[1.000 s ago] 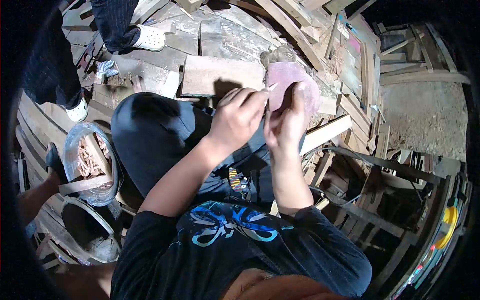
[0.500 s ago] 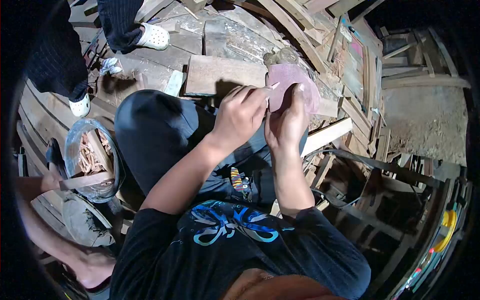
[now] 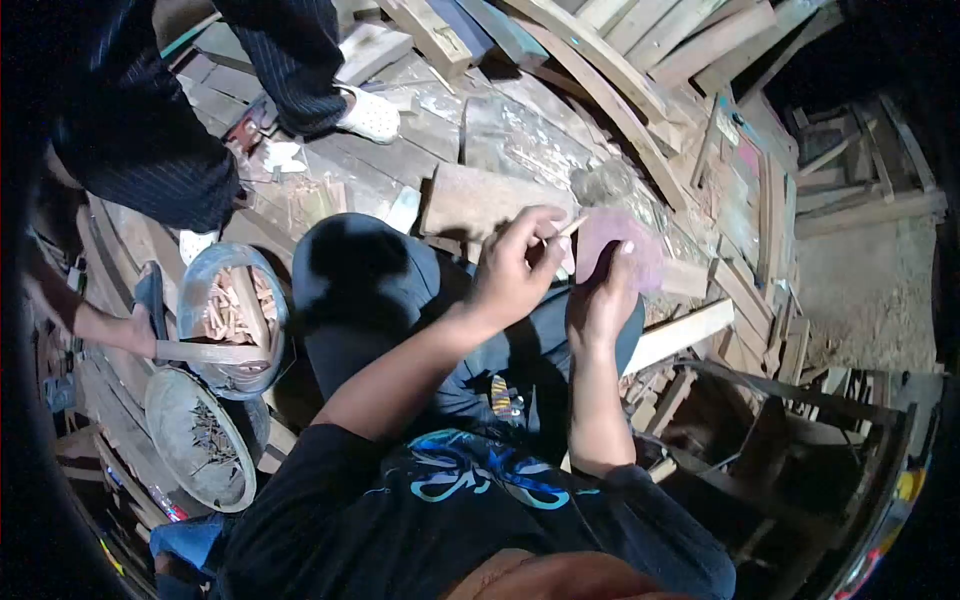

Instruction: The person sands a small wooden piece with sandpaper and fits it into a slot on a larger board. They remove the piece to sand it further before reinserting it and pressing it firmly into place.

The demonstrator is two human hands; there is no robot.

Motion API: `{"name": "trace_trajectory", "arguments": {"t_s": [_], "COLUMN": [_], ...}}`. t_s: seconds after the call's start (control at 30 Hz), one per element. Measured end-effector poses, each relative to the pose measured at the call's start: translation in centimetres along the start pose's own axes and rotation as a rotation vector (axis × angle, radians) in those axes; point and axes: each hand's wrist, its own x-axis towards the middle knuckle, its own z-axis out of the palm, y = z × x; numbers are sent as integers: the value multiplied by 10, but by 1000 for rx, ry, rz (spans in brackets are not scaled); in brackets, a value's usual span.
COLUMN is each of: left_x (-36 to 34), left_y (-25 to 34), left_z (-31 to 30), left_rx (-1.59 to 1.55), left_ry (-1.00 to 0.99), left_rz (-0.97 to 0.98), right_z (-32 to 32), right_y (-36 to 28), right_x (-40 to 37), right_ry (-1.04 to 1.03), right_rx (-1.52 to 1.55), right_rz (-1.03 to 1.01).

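Pink sandpaper (image 3: 612, 226) clasped in my right hand (image 3: 603, 303), and there's my left hand (image 3: 513, 270), fingers pinching a slim wooden stick (image 3: 573, 227) beside it!

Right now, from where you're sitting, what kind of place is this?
It looks like a woodworking shop, though I can't be sure. Planks lie all about, a bucket holds small wood pieces, and the right hand holds a pink sheet that may be sandpaper.
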Motion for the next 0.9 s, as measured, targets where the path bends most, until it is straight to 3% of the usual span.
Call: {"name": "trace_trajectory", "arguments": {"t_s": [0.07,0.1,0.27,0.3,0.6,0.9], "left_x": [-5,-6,-11,-12,-19,-6], "left_y": [-7,-5,-6,-1,-3,-6], "left_z": [6,6,13,12,14,7], "left_rx": [-75,29,150,150,223,2], "left_ry": [-44,-87,-147,-210,-199,-122], "left_rz": [-16,-16,284,221,324,2], "right_z": [-8,-11,-27,-25,-41,-27], "right_y": [9,3,2,-8,-2,23], "right_x": [-1,-6,-11,-16,-19,-10], "right_ry": [-58,-102,-109,-143,-57,-72], "right_rx": [-62,-84,9,24,20,-112], "right_rz": [-94,-18,-63,-65,-71,4]}}
